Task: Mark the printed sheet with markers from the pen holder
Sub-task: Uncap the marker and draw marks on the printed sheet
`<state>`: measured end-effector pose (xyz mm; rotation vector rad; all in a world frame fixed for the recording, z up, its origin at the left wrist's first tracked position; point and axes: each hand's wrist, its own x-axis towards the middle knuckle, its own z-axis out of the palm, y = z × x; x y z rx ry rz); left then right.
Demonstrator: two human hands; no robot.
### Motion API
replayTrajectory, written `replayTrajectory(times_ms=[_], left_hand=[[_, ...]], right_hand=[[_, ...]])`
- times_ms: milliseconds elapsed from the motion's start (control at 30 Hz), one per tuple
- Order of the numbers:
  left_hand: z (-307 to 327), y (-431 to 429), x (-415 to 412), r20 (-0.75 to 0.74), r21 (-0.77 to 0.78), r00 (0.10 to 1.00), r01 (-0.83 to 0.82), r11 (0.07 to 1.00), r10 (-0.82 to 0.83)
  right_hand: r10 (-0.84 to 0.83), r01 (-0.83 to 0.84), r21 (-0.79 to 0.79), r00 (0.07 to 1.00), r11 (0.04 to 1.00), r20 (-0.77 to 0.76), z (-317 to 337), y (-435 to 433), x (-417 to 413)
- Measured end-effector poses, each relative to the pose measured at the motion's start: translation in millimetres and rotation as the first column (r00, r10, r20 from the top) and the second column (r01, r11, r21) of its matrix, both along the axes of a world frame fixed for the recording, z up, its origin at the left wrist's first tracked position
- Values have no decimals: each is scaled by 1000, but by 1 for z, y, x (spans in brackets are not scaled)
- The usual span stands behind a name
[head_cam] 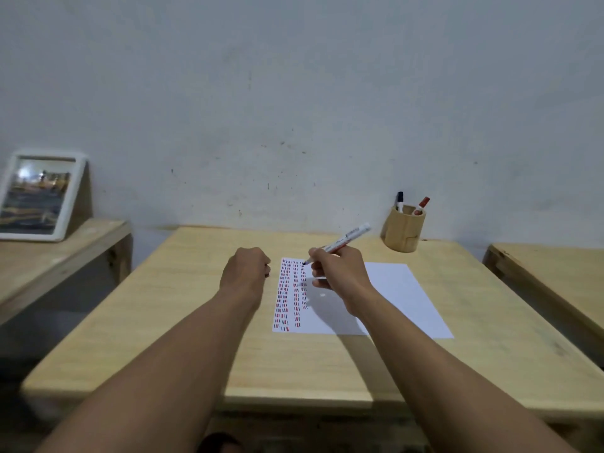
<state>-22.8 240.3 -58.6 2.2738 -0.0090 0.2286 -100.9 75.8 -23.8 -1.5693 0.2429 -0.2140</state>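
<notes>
A white printed sheet (398, 295) lies on the wooden table (163, 305), its left part covered in columns of short red and dark marks. My right hand (340, 276) grips a white marker (346, 238) whose blue tip touches the top of the third column. My left hand (245, 273) is a closed fist resting just left of the sheet; whether it holds anything is hidden. A tan pen holder (404, 233) stands at the back right with a black-capped marker (400, 201) and a red-capped marker (421, 206) in it.
A framed picture (36, 197) leans on a lower wooden bench (81, 243) at the left. Another wooden table (555, 276) stands at the right. A grey wall rises right behind the table's far edge.
</notes>
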Motion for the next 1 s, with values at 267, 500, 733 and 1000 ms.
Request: replayTrajectory(times_ms=[267,500,733,1000], left_hand=[[0,5,-12,44,348,994,80,934,-101],[-15,18,-45,25,454,999,8,891,-21],[-27,20,-63,-182,599,980,178,781,-84],[-29,20,-65,-193,612,977,196,766,-96]], right_hand=[[-29,29,-181,1000,983,2,-13,0,-5],[-98,86,-445,995,892,-4,-27,1,-26],[-113,93,-508,994,856,-9,-40,10,-38],[-76,55,-557,997,829,-14,-42,11,-37]])
